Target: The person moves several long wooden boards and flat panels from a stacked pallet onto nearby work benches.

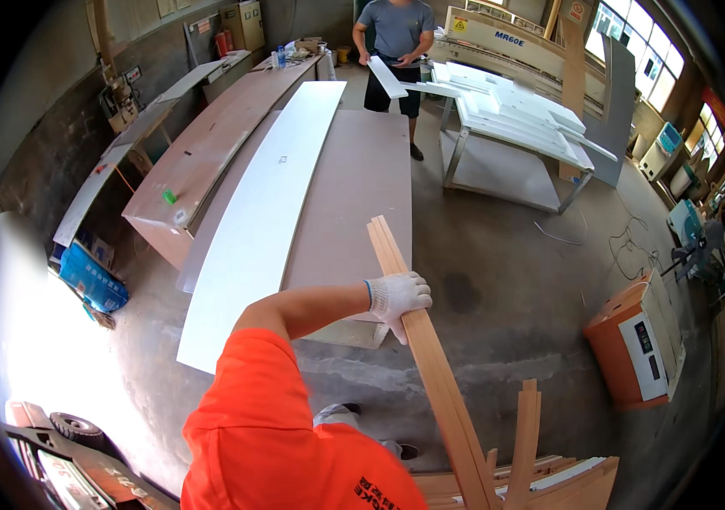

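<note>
My left hand (400, 299), in a white knit glove, is closed around a bundle of long, light-brown wood strips (434, 361). The arm in its orange sleeve reaches across from the left. Slanting up and away from the lower edge, the strips have their far ends free in the air beyond the glove. Their lower ends come down by a stack of wood and white boards (570, 480) at the bottom right. A shorter wood piece (525, 433) stands up out of that stack. My right hand is out of the picture.
A long white board (273, 191) lies on a low brownish platform (362, 187) ahead. Left of it runs a long workbench (209, 144). Farther off, a person (394, 38) holds a white strip beside a table of white panels (507, 106). An orange-and-white cabinet (634, 344) stands right.
</note>
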The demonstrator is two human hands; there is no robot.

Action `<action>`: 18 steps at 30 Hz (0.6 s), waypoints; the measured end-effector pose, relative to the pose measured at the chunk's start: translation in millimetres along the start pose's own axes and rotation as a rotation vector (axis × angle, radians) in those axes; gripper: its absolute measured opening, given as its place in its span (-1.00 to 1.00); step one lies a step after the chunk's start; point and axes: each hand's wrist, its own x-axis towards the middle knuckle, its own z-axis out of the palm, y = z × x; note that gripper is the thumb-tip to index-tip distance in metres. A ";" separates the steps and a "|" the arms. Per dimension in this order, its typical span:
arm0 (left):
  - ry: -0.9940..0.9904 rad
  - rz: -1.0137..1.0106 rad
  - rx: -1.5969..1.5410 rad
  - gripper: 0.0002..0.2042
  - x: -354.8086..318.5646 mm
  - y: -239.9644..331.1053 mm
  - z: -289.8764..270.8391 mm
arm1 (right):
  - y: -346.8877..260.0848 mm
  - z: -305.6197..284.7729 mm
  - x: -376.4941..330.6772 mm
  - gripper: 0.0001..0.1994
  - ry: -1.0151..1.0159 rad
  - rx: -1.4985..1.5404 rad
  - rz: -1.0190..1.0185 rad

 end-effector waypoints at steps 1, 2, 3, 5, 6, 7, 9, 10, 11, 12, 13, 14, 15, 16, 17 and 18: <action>0.040 -0.040 -0.003 -0.24 -33.7 -4.4 -6.2 | 3.0 10.3 -12.3 -0.28 -0.032 0.011 0.005; 0.042 -0.084 0.002 -0.24 -67.6 -3.4 -11.8 | 4.4 18.6 -24.8 -0.28 -0.068 0.017 0.014; 0.050 -0.124 0.014 -0.25 -97.9 -3.5 -18.3 | 8.3 27.7 -37.7 -0.29 -0.106 0.037 0.018; 0.071 -0.210 0.047 -0.25 -160.4 -1.0 -32.0 | 9.3 38.7 -63.1 -0.30 -0.175 0.067 0.023; 0.110 -0.245 0.062 -0.26 -193.3 4.9 -35.7 | 8.6 40.5 -75.2 -0.30 -0.208 0.081 0.025; 0.149 -0.281 0.078 -0.26 -227.1 12.8 -38.5 | 10.4 43.7 -86.5 -0.30 -0.246 0.096 0.033; 0.196 -0.380 0.093 -0.26 -294.6 43.1 -43.6 | 9.7 48.9 -109.4 -0.31 -0.322 0.117 0.058; 0.204 -0.434 0.112 -0.25 -331.9 58.4 -54.5 | 10.4 53.5 -122.1 -0.32 -0.360 0.140 0.075; 0.197 -0.473 0.114 -0.26 -367.7 75.3 -61.6 | 11.6 57.8 -136.7 -0.32 -0.393 0.165 0.085; 0.188 -0.525 0.102 -0.25 -401.9 91.8 -66.0 | 13.2 60.8 -151.1 -0.33 -0.429 0.192 0.098; 0.158 -0.573 0.108 -0.25 -438.0 108.0 -69.4 | 13.7 62.1 -166.0 -0.33 -0.472 0.212 0.106; 0.221 -0.585 0.123 -0.24 -478.6 121.5 -64.4 | 14.1 63.9 -181.7 -0.34 -0.516 0.231 0.123; 0.247 -0.614 0.151 -0.24 -514.7 138.2 -62.5 | 14.9 64.9 -196.7 -0.34 -0.562 0.247 0.138; 0.241 -0.684 0.160 -0.25 -547.1 156.5 -61.0 | 17.5 66.5 -213.1 -0.35 -0.616 0.269 0.156; 0.237 -0.740 0.180 -0.26 -580.6 175.9 -60.8 | 22.0 68.2 -229.2 -0.35 -0.679 0.299 0.183; 0.246 -0.790 0.186 -0.25 -617.2 193.8 -54.8 | 28.1 70.6 -244.9 -0.36 -0.762 0.332 0.225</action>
